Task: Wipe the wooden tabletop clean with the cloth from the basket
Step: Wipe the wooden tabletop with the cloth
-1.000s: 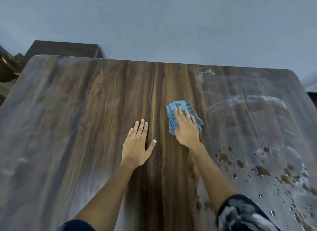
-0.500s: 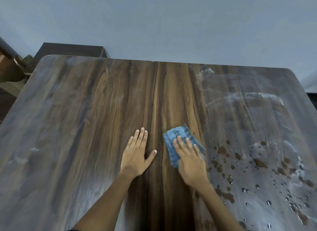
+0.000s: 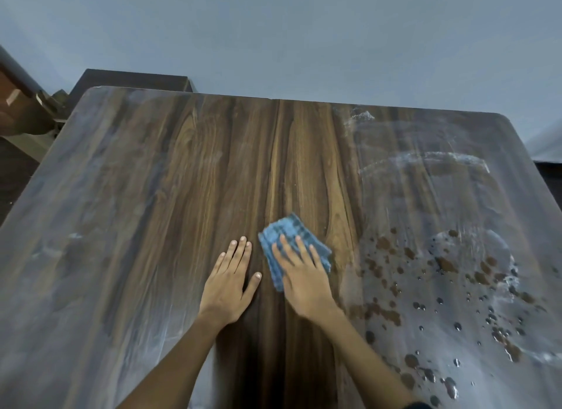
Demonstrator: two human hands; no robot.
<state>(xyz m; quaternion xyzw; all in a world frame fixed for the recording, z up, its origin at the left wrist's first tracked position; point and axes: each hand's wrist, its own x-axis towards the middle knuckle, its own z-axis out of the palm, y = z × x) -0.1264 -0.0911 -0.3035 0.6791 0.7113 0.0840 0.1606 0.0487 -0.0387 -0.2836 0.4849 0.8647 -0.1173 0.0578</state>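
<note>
Here, right hand [image 3: 304, 279] flat on blue cloth [image 3: 292, 241], wooden tabletop [image 3: 182, 195]

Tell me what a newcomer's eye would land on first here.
The blue cloth stands out mid-table, pressed flat under the right hand; the left hand lies flat on the wood beside it. To the right, brown spots and water droplets speckle the wooden tabletop, ringed by whitish smears.
</note>
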